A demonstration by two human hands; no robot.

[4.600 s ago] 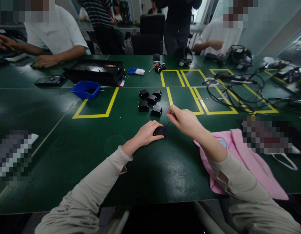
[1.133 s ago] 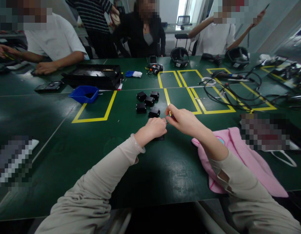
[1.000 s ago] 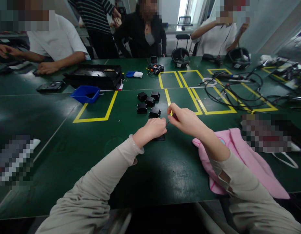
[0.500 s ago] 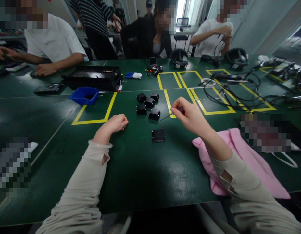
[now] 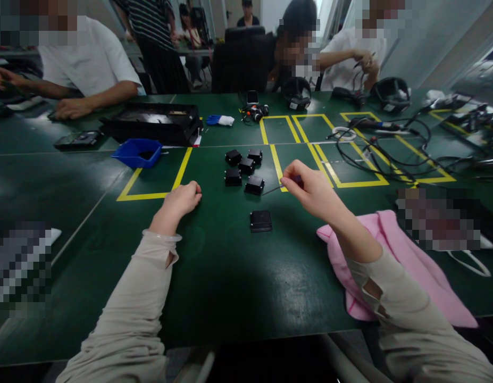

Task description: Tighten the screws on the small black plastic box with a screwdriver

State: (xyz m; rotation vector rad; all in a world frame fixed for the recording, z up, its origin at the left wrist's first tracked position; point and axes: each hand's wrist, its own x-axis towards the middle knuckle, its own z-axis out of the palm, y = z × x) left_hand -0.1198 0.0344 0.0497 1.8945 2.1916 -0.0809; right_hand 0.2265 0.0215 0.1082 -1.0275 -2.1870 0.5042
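The right hand (image 5: 314,192) pinches a thin tool (image 5: 275,188). The left hand (image 5: 185,198) is a closed fist; holding anything, I cannot tell. The small black box (image 5: 260,221) lies loose on the desk (image 5: 230,276), so a poke might push it away.

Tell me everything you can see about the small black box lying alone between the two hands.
The small flat black box is squarish with rounded corners and looks like matte plastic; its top has a faint square panel. It lies flat on the dark green table, apart from the cluster of five similar black boxes farther away. Nothing touches it: the left hand is closed in a fist to its left, and the right hand, pinching a thin dark-handled screwdriver, is above and to its right.
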